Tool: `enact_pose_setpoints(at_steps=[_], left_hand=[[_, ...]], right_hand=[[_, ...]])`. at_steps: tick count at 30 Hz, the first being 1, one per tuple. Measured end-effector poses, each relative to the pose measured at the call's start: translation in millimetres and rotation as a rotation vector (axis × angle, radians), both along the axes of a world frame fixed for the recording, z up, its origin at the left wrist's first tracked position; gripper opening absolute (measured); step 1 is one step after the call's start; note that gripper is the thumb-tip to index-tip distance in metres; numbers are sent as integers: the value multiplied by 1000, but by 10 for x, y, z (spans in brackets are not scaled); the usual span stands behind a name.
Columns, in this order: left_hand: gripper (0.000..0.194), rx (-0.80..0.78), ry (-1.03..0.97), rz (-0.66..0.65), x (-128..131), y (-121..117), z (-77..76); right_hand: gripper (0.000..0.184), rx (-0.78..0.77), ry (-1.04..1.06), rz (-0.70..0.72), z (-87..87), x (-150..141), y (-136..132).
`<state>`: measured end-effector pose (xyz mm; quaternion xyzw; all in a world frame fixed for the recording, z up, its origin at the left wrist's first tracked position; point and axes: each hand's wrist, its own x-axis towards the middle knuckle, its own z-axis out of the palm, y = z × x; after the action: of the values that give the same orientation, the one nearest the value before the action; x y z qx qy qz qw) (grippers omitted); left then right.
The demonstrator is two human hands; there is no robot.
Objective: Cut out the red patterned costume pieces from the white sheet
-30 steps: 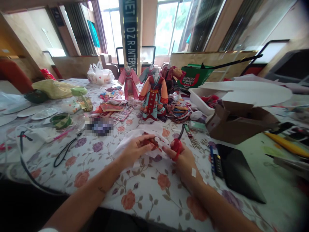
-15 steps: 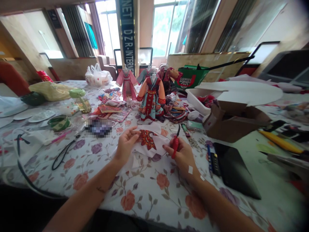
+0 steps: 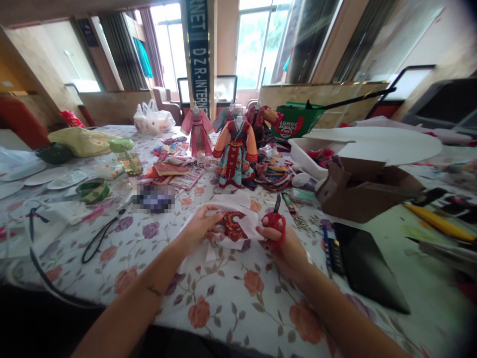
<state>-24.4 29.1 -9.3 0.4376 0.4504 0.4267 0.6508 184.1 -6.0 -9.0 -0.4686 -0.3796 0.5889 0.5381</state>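
A white cloth (image 3: 229,201) with a red and gold patterned piece (image 3: 234,226) at its middle is stretched between my hands, just over the flowered tablecloth. My left hand (image 3: 203,223) pinches the cloth's left side, thumb on top. In my right hand (image 3: 285,246) are red-handled scissors (image 3: 278,226), their dark blades pointing up and away from the cloth. The same hand's thumb and fingertips press on the cloth's right edge. Beyond the cloth stands a small dress form in an orange-sleeved, red and blue robe (image 3: 235,154).
More small robes, one a pink robe (image 3: 197,132), stand behind. An open cardboard box (image 3: 367,191) and a black tablet (image 3: 367,263) lie to the right. A green-lidded jar (image 3: 128,156), a green tape roll (image 3: 92,190) and a black wrist strap (image 3: 100,238) are to the left.
The cloth has been turned and folded, so less of the red pattern shows. My right hand has rolled over, bringing the scissors' red handles into fuller view. My left fingers have shifted inward.
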Motion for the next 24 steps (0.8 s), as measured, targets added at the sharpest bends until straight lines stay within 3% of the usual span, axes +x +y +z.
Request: enact_pose_setpoints(at_steps=[4,7,10,13,21,24], left_hand=[[56,-100,-155,-208,-33,-28,40],[43,-40,-226,-249,3,-70,47],[20,113,-137,-166,55,-110,57],[13,278,-35,-18,57,-119,77],[28,523,138,223,-4,-100,119],[35,446,91,224,28,-107,112]], right_hand=[[30,-69,53,247,103,18,-76],[28,-37,71,369,109,13,-106],[28,12,62,295,82,-7,-95],[28,35,41,220,53,-33,-77],[31,27,-172,286,0,-135,-126],[30,41,-243,206,-9,-105,-79]])
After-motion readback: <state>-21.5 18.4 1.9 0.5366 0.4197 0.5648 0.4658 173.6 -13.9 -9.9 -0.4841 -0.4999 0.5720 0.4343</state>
